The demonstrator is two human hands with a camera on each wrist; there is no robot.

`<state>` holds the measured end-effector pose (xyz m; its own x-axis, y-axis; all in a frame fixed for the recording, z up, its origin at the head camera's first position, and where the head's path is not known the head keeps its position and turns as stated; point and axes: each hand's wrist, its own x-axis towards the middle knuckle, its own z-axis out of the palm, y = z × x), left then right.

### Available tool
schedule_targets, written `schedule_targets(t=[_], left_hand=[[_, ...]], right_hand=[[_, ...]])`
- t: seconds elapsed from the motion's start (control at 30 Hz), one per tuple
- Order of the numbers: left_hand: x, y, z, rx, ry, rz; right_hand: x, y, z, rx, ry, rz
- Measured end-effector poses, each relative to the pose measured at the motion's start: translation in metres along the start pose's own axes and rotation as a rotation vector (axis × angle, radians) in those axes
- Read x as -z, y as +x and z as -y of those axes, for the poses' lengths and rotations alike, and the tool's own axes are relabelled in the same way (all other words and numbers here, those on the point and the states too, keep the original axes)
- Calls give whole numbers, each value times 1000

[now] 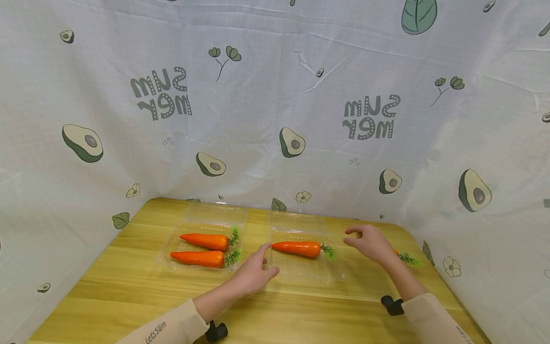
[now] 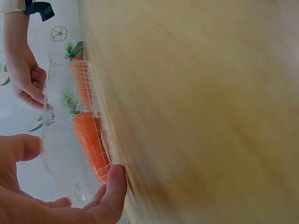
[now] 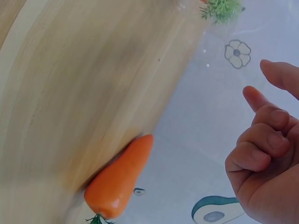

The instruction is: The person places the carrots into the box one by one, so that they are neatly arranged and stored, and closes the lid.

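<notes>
My left hand (image 1: 252,274) is at the left side of a clear plastic clamshell box (image 1: 309,272). Its fingers are spread, and the index finger reaches the box edge by the tip of an orange carrot (image 1: 297,248) inside. In the left wrist view, the thumb and fingertips stand wide apart at the box's side. Over the table, right of this box, hovers my right hand (image 1: 373,244), holding nothing. Thumb and index finger are apart; the other fingers curl loosely. Another carrot (image 3: 117,182) lies on the table, mostly hidden behind the right forearm in the head view.
A second open clamshell box (image 1: 172,268) stands to the left with two carrots, an upper one (image 1: 206,241) and a lower one (image 1: 199,258). Both lids lean back toward the printed curtain (image 1: 258,95), which surrounds the wooden table (image 1: 129,282) behind and at the sides.
</notes>
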<state>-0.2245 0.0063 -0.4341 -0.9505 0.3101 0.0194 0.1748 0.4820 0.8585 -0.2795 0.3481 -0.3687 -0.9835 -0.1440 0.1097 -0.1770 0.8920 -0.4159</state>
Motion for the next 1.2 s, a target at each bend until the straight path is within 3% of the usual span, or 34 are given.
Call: schedule_targets(t=[0.33, 0.73, 1.2], left_hand=[[-1, 0, 0, 3, 3, 0], [0, 1, 2, 8, -1, 8], [0, 1, 1, -1, 1, 2]], right_hand=[[7, -5, -15, 7, 4, -25], [16, -9, -30, -73, 27, -24], [13, -12, -49, -115, 56, -82]])
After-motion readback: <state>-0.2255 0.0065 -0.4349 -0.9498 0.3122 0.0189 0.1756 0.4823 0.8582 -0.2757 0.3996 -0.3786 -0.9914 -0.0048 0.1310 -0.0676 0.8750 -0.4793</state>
